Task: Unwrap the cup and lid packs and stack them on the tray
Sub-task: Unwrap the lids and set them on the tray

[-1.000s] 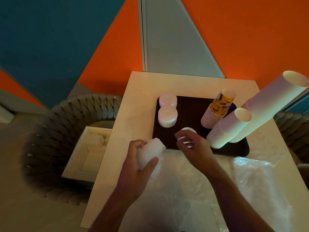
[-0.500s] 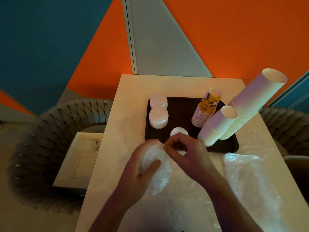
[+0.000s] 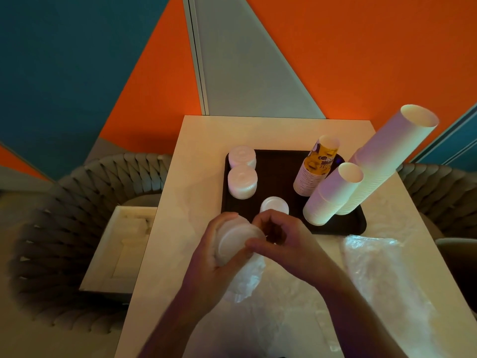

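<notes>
Plastic-wrapped lid pack (image 3: 236, 244) gripped by left hand (image 3: 219, 257); right hand (image 3: 278, 239) curled — pinching its top

Both hands (image 3: 258, 244) together — fingers (image 3: 254, 245) curled

Woven grey chair (image 3: 77, 192) left of table (image 3: 206, 130); white box (image 3: 121, 249) on seat.

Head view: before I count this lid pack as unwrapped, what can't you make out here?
- Lid pack: the left hand grips it and covers its side; lid count is unreadable.
- Right hand: fingers curl at the pack's edge; whether they pinch a lid or the plastic wrap is unclear.
- Small lid stack on the tray: the hands hide its base.
- Forearms: cut off by the bottom edge.
</notes>
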`<state>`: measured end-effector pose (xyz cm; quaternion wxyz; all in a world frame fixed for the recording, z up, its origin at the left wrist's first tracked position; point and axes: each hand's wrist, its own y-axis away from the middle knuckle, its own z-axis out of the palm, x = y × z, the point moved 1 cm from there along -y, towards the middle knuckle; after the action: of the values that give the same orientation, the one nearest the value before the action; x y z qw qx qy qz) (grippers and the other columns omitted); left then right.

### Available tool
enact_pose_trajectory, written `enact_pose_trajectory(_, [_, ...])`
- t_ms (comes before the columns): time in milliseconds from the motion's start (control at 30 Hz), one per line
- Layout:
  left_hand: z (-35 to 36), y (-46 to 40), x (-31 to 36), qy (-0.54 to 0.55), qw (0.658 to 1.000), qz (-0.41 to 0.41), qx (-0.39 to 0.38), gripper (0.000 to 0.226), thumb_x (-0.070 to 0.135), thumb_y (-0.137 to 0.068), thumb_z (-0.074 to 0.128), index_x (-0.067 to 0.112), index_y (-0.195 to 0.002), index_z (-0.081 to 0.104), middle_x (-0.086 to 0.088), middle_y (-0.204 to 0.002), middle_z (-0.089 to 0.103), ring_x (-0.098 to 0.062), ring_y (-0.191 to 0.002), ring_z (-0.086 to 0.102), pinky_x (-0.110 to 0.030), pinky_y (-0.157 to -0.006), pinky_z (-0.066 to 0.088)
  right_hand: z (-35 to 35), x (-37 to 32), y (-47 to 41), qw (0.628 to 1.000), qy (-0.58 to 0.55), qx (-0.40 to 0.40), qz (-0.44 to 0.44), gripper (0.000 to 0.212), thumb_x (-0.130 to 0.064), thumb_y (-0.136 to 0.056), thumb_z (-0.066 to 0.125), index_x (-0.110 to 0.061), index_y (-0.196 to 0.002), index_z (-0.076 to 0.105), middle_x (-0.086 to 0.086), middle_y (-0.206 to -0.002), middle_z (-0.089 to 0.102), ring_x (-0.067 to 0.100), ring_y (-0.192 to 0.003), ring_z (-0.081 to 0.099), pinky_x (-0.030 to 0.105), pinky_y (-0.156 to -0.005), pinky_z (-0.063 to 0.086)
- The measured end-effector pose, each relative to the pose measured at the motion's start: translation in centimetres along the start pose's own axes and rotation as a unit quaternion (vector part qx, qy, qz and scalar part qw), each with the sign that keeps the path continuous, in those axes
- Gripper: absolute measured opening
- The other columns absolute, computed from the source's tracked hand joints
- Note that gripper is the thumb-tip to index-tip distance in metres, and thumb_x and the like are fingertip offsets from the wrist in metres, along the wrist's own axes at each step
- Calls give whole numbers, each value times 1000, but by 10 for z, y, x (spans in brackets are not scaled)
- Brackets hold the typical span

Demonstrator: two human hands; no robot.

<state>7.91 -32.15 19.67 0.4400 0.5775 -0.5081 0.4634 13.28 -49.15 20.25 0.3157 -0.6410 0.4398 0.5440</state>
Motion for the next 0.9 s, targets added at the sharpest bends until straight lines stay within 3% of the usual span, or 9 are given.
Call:
enact_pose_trajectory(100, [-8,0,-3,-16,1000,2,8,54,34,-79,73,47,-123,45,46,-113,51,14,-107,54,-6,-72,50,2,12,-3,986,-160,-12,53,27,-14,-89,75,-2,-108,60,9,-90,68,21,-84,65,33,-74,55])
enact_pose_trajectory(200, [-18,0,-8,-10,999,3,37,49,15,-90,68,44,-123,47,44,-110,56,15,-107,56,-4,-71,49,-6,30,-16,951,-281,82,97,40,-19,-88,68,-2,-123,55,10,-108,71,26,-101,69,36,-79,60])
enact_pose_trajectory(267, [-22,1,-10,-11,999,-6,40,51,13,-93,66,46,-125,44,48,-109,53,17,-107,54,-6,-70,51,-19,45,-32,970,-166,159,84,31,-20,-98,62,-11,-128,59,3,-116,69,24,-111,67,40,-84,61])
enact_pose_trajectory(367, [-29,2,-12,-18,999,-23,41,51,23,-92,67,48,-129,44,47,-113,51,11,-111,55,-26,-77,61,-36,67,-55,967,97,234,36,28,-11,-104,51,-13,-131,59,-12,-114,62,8,-104,55,37,-93,50])
enact_pose_trajectory(467, [-33,3,-14,-25,998,-37,46,52,29,-89,69,47,-131,44,45,-115,50,10,-110,55,-37,-81,62,-41,86,-69,935,263,235,-24,29,-4,-102,52,-11,-128,63,3,-124,67,12,-111,55,28,-94,39])
enact_pose_trajectory(567, [-37,3,-13,-35,998,-36,41,51,26,-90,69,47,-129,44,47,-114,50,13,-109,54,-32,-80,62,-40,105,-75,912,347,210,-61,30,2,-98,56,-11,-123,68,7,-122,70,21,-112,62,28,-92,43])
enact_pose_trajectory(667, [-39,3,-13,-36,998,-36,36,51,22,-91,70,49,-125,44,47,-111,50,13,-108,54,-22,-72,61,-39,122,-78,890,417,173,-56,32,5,-91,65,-6,-121,70,13,-119,71,32,-112,64,38,-94,49])
enact_pose_trajectory(900, [-41,2,-13,-24,999,-33,37,52,15,-91,69,47,-125,46,47,-109,51,14,-106,55,-12,-65,54,-31,141,-67,880,451,140,-47,45,-15,-79,84,-10,-122,71,10,-125,70,34,-117,62,45,-97,50])
